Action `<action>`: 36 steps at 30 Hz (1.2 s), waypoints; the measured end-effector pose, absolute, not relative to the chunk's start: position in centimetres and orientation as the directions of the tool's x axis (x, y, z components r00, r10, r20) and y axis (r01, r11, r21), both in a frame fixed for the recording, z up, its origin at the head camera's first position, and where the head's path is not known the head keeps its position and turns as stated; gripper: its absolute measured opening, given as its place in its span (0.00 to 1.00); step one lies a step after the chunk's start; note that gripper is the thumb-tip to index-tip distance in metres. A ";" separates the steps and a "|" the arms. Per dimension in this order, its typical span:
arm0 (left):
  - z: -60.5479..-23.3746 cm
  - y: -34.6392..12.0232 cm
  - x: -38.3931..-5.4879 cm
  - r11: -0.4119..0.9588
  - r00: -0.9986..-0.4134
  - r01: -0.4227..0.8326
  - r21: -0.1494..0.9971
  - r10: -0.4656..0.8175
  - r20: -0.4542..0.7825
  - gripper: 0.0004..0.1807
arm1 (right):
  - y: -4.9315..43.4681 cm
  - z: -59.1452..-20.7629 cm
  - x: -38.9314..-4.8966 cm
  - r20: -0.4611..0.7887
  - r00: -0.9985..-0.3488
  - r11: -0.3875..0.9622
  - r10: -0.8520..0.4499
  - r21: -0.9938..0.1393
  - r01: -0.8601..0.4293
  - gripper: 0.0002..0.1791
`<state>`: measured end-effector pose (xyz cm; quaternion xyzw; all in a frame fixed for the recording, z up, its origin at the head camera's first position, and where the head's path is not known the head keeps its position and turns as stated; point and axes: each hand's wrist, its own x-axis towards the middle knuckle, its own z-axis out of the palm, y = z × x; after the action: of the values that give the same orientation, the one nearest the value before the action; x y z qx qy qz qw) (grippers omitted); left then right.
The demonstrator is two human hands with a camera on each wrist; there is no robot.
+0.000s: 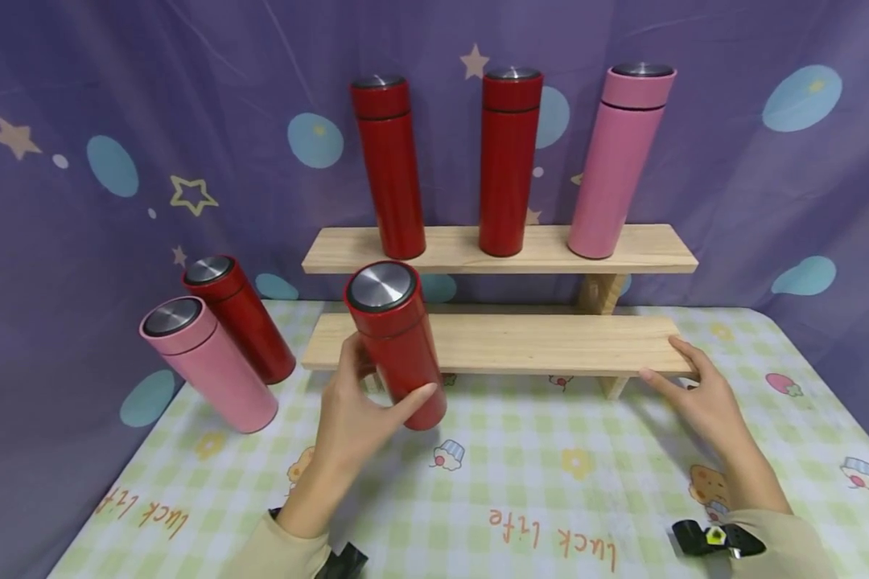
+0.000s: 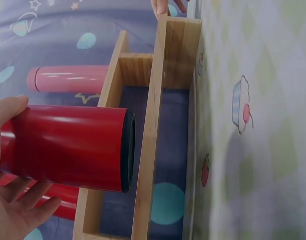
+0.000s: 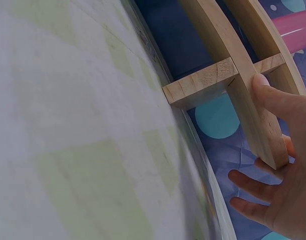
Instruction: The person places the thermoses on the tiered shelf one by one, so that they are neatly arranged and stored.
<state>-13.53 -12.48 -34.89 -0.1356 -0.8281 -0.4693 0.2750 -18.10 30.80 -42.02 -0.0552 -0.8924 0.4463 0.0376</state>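
My left hand [image 1: 365, 414] holds a red thermos flask [image 1: 398, 346] with a silver lid, thumb on one side and fingers round the other. The flask is raised in front of the left part of the lower board; the left wrist view shows its dark base [image 2: 128, 150] apart from the wood. With thumb on the front edge and a finger on top, my right hand [image 1: 706, 394] grips the right end of the two-tier wooden shelf's lower board [image 1: 550, 344]. In the right wrist view, the thumb [image 3: 273, 95] presses that board's edge while the other fingers spread round its end.
On the upper board [image 1: 449, 249] stand two red flasks [image 1: 389, 177] [image 1: 508, 169] and a pink flask [image 1: 619, 169]. Left of the shelf, another pink flask [image 1: 217, 374] and a red flask [image 1: 249, 326] stand on the checked tablecloth [image 1: 521, 450]. A purple patterned curtain [image 1: 210, 96] hangs behind.
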 end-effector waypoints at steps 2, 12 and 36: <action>-34.9 -12.0 -13.7 0.509 -0.812 0.491 0.707 -0.026 0.583 0.45 | 30.9 -42.0 -18.1 0.017 -0.991 0.597 0.132 -0.800 0.066 0.52; -34.7 -10.4 -14.6 0.503 -0.808 0.511 0.697 0.006 0.589 0.46 | 30.9 -41.9 -18.1 0.020 -0.991 0.604 0.135 -0.794 0.067 0.51; -34.6 -7.9 -16.4 0.494 -0.802 0.560 0.665 0.125 0.584 0.46 | 30.7 -41.8 -18.2 0.027 -0.991 0.611 0.132 -0.789 0.060 0.50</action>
<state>-16.36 -7.95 -34.63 -0.2060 -0.8311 -0.4587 0.2373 -18.17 30.72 -41.81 -0.0536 -0.8966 0.4377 0.0413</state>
